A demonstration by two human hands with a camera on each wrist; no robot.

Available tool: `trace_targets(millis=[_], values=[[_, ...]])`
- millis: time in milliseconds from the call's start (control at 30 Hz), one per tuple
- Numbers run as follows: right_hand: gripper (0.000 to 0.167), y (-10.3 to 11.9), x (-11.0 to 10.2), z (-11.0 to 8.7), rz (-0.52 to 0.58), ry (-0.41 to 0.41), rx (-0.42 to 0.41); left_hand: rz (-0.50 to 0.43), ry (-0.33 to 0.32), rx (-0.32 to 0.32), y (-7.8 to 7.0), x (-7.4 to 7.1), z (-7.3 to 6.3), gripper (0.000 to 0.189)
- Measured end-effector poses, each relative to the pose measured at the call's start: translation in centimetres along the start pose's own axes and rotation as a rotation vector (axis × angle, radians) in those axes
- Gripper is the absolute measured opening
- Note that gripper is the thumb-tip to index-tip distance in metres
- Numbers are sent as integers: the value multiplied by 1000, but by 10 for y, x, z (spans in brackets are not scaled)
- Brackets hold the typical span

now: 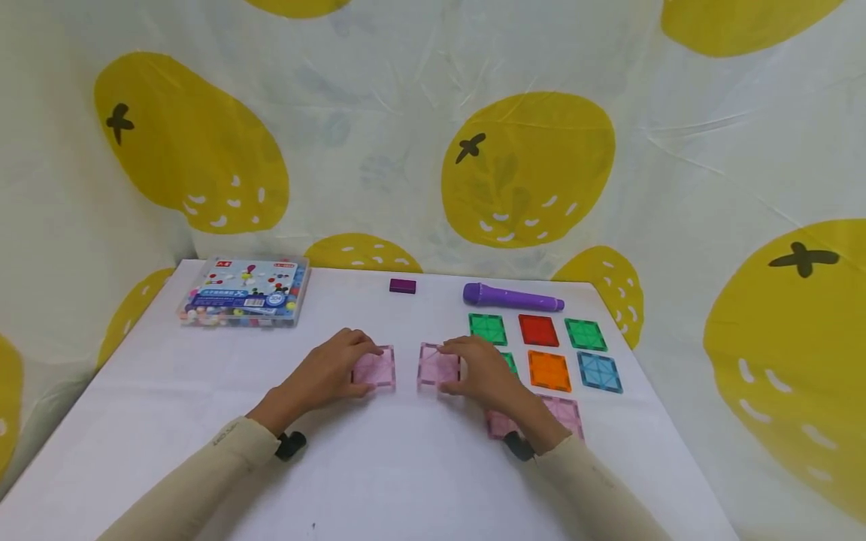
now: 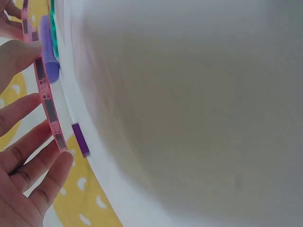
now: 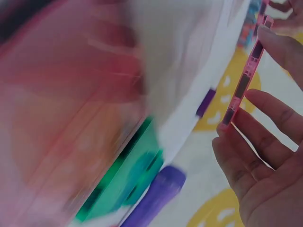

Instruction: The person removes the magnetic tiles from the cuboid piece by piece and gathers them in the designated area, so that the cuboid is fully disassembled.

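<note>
In the head view, my left hand [image 1: 331,370] holds a translucent pink square magnetic tile [image 1: 380,370] by its edges, between thumb and fingers. Across a narrow gap, my right hand [image 1: 483,368] grips a second pink magnetic tile [image 1: 433,367] the same way. Both tiles appear level and side by side, apart from each other. The left wrist view shows the left tile edge-on [image 2: 49,104], with dark magnets along its rim. From the right wrist, the other tile's edge [image 3: 244,85] also shows between thumb and fingertips.
Right of my hands lie more tiles: green [image 1: 487,329], red [image 1: 538,330], orange [image 1: 549,371] and blue [image 1: 600,372], plus pink ones [image 1: 564,413] partly under my right forearm. Behind are a purple microphone [image 1: 514,297], a small purple block [image 1: 402,286] and a box of beads [image 1: 246,293].
</note>
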State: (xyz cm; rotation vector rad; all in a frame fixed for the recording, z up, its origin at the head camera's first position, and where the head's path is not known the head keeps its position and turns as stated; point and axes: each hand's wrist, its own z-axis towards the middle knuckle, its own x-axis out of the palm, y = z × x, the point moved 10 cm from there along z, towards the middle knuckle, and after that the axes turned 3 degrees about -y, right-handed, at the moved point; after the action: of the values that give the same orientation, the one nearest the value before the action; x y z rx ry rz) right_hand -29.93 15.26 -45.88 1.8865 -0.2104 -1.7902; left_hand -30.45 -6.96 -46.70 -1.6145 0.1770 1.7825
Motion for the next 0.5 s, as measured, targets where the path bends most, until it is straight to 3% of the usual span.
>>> trace_targets(millis=[233, 500], values=[[66, -53, -28, -32, 35, -25, 101, -39, 28, 4, -18, 6, 12, 60], [67, -110, -64, -75, 6, -82, 135, -79, 42, 9, -33, 19, 30, 60]])
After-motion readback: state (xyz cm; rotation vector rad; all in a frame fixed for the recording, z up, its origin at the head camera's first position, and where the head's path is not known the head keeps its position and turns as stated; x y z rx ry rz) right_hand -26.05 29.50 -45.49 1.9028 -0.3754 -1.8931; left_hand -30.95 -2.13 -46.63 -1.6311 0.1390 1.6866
